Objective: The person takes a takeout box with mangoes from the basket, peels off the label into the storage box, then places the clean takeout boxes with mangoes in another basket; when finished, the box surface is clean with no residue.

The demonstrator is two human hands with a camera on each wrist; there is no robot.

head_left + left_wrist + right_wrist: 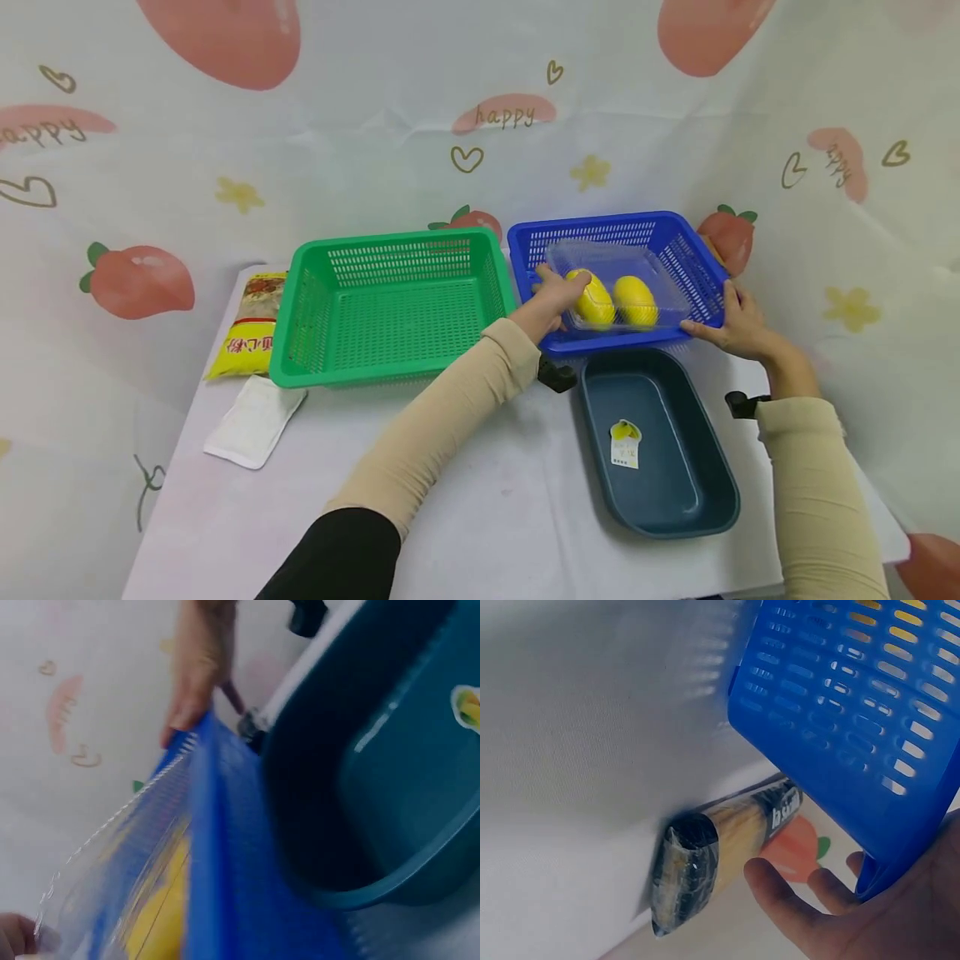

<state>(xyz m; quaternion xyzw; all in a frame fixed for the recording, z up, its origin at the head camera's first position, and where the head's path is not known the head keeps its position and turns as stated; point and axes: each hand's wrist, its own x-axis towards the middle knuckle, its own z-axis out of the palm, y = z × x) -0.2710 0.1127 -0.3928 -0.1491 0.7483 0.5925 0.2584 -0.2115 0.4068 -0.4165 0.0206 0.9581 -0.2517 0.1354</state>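
Observation:
In the head view, my left hand (pixel 557 298) holds the left edge of a clear plastic box (pixel 671 287) that is inside the blue basket (pixel 600 343). Two yellow, lemon-like fruits (pixel 636 302) show in the box. A fingertip on the box's edge appears at the lower left of the left wrist view, which is blurred. At the basket's front right corner, my right hand (pixel 738 329) grips the rim, thumb in front and fingers round the side. The right wrist view shows the basket tilted, with some fingers (pixel 780 900) spread beneath its rim.
Left of the blue basket stands a green basket (pixel 393 379). A blue-grey basin (pixel 671 467) with a sticker sits in front. A yellow food bag (pixel 247 333) and a white packet (pixel 255 425) lie at the left. Behind the blue basket is a pasta packet (pixel 735 832).

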